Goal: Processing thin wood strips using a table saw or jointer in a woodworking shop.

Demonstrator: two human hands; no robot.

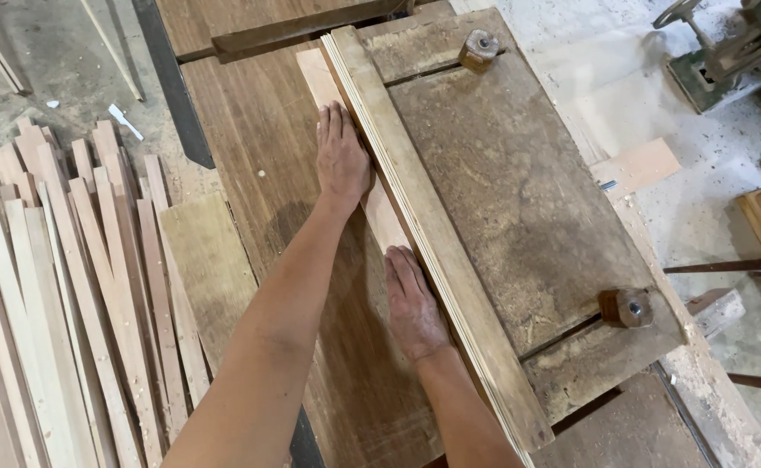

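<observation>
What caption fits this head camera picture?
Both hands, left hand and right hand, press a wooden strip against the fence.

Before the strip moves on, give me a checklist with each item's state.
1. Left hand flat on strip: ok.
2. Right hand flat on strip: ok.
3. Strip against fence: ok, no gap shows.
4. Fence knobs in place at both ends: ok; tightness cannot tell.
5. Blade position and guard: cannot tell, neither is visible.
6. Table ahead clear: ok.

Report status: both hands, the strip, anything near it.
Left hand and right hand flat on pale wood strip. Strip pressed against long fence board. Table top ahead shows nothing blocking.
</observation>
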